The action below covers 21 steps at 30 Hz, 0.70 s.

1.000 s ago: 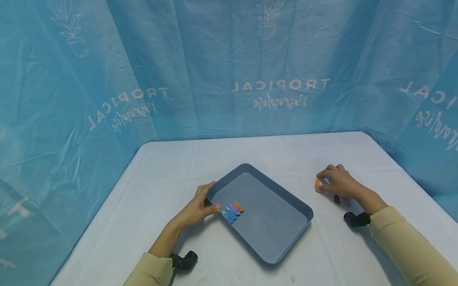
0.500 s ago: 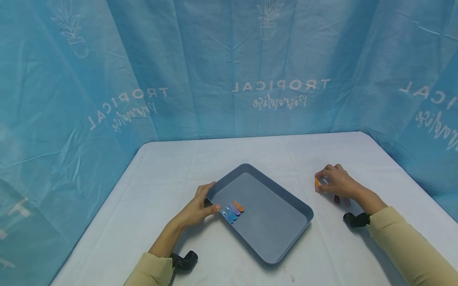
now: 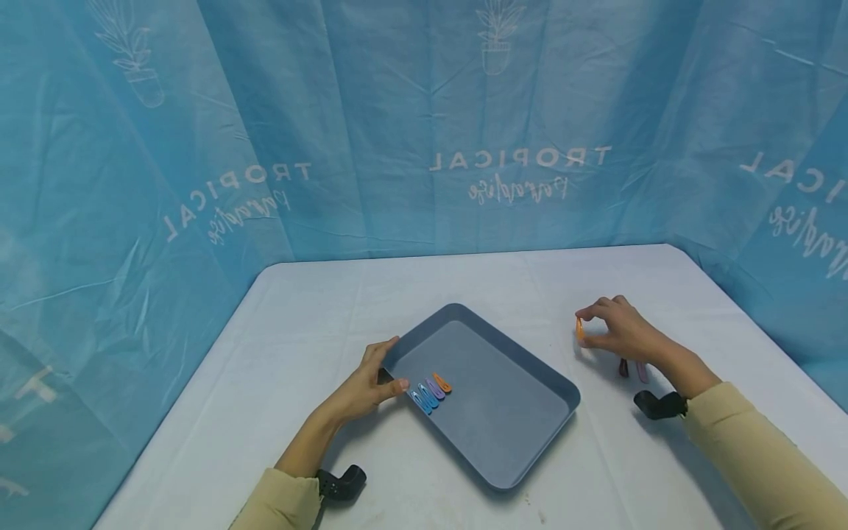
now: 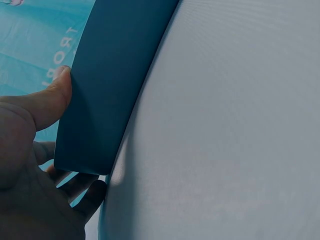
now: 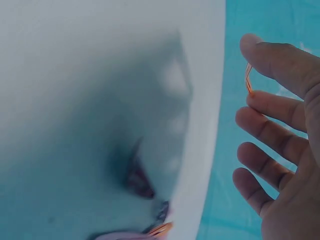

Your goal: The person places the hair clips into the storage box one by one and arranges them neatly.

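My right hand (image 3: 619,327) pinches an orange snap hair clip (image 3: 579,328) upright between thumb and fingertip, above the table. In the right wrist view that clip (image 5: 248,80) bridges thumb and index finger. Beneath this hand lie a dark red hair clip (image 3: 624,368) and a pinkish-purple one (image 3: 642,372). My left hand (image 3: 367,383) holds the left corner of a grey-blue tray (image 3: 503,390), thumb on its rim, fingers around the outside. Side by side along the tray's left part are two blue clips (image 3: 424,398), a purple clip (image 3: 434,388) and an orange clip (image 3: 442,382).
A white cloth covers the table (image 3: 344,294), with blue printed curtains (image 3: 397,110) around its back and sides. The right wrist view shows another orange clip (image 5: 161,230) near the purple one, at its bottom edge. Each wrist wears a black camera mount (image 3: 341,483).
My right hand has risen from the table and shifted slightly left with the orange hair clip, uncovering more of the clips beneath. The left hand and the tray stay put.
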Each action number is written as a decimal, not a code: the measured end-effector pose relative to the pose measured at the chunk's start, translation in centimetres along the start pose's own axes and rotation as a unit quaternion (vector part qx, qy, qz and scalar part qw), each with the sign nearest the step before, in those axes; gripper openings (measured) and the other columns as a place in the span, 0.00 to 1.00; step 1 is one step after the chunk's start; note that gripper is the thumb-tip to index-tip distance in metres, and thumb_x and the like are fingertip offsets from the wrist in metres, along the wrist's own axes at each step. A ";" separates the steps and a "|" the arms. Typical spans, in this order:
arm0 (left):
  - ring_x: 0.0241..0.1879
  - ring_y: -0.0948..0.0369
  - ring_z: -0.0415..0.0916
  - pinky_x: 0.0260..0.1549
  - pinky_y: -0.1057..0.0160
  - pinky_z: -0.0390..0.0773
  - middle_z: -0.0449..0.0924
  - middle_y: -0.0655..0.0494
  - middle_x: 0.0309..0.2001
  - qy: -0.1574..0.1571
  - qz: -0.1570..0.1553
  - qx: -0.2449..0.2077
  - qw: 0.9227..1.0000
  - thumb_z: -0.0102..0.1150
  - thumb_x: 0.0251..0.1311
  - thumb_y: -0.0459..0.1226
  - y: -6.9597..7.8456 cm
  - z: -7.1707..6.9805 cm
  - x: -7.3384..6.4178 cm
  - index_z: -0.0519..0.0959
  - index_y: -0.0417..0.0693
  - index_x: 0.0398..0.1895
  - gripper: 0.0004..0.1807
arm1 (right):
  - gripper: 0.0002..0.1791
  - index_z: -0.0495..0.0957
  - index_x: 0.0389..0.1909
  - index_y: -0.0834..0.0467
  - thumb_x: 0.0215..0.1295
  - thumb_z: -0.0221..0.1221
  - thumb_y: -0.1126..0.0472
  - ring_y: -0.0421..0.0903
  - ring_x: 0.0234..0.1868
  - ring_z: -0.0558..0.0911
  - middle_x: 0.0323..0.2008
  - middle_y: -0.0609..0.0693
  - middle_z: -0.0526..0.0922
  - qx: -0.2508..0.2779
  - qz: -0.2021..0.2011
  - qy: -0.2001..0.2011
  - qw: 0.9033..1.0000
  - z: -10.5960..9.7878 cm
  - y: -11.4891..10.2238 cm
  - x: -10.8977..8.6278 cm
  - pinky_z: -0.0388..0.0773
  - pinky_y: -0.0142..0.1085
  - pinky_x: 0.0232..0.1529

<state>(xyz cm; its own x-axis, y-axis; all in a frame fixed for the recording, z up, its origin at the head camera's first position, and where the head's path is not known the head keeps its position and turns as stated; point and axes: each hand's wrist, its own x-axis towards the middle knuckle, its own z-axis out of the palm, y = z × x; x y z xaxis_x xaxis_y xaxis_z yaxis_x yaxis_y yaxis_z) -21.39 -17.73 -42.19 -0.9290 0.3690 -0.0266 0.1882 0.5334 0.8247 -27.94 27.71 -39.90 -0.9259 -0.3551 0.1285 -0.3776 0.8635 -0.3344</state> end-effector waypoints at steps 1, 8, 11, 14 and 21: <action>0.73 0.44 0.41 0.67 0.37 0.50 0.45 0.44 0.71 0.000 -0.002 -0.002 1.000 0.62 0.59 0.43 0.0 0.0 0.0 0.45 0.50 0.75 0.46 | 0.29 0.77 0.54 0.62 0.52 0.68 0.54 0.55 0.49 0.69 0.47 0.57 0.79 0.001 -0.004 0.002 1.000 -0.1 -0.2 0.1 0.71 0.50 0.44; 0.73 0.43 0.41 0.66 0.37 0.50 0.45 0.43 0.71 0.001 0.000 -0.001 1.000 0.62 0.59 0.43 0.0 0.0 0.0 0.45 0.50 0.75 0.46 | 0.28 0.77 0.53 0.62 0.51 0.69 0.55 0.54 0.49 0.69 0.48 0.58 0.80 0.001 -0.024 0.016 1.000 -0.8 -2.0 0.5 0.71 0.48 0.45; 0.73 0.43 0.41 0.66 0.37 0.50 0.45 0.43 0.70 0.002 0.001 0.002 1.000 0.61 0.59 0.42 -0.1 0.0 0.0 0.45 0.50 0.75 0.46 | 0.28 0.78 0.53 0.61 0.51 0.69 0.55 0.53 0.49 0.69 0.48 0.57 0.80 -0.004 -0.044 0.027 0.999 -1.3 -2.8 0.6 0.70 0.47 0.44; 0.73 0.43 0.41 0.66 0.36 0.50 0.45 0.43 0.70 -0.001 0.004 0.002 1.000 0.61 0.60 0.43 -0.1 0.0 0.0 0.45 0.50 0.75 0.46 | 0.28 0.78 0.53 0.60 0.51 0.69 0.54 0.52 0.49 0.69 0.49 0.57 0.79 -0.002 -0.059 0.027 0.998 -1.7 -3.7 0.8 0.71 0.47 0.45; 0.73 0.43 0.42 0.66 0.36 0.50 0.46 0.42 0.70 -0.003 0.009 0.009 1.000 0.61 0.60 0.44 -0.2 0.0 0.1 0.45 0.49 0.75 0.46 | 0.29 0.78 0.53 0.58 0.50 0.70 0.52 0.52 0.53 0.68 0.51 0.54 0.79 0.002 -0.069 0.017 0.997 -2.2 -6.1 1.3 0.72 0.48 0.47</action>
<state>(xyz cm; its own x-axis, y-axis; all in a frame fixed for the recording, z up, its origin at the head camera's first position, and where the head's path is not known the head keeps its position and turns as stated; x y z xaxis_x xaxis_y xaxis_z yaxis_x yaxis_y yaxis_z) -21.53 -17.84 -42.38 -0.9236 0.3830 -0.0152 0.2104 0.5399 0.8150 -26.85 22.78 -35.64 -0.8646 -0.4588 0.2048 -0.5020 0.8052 -0.3156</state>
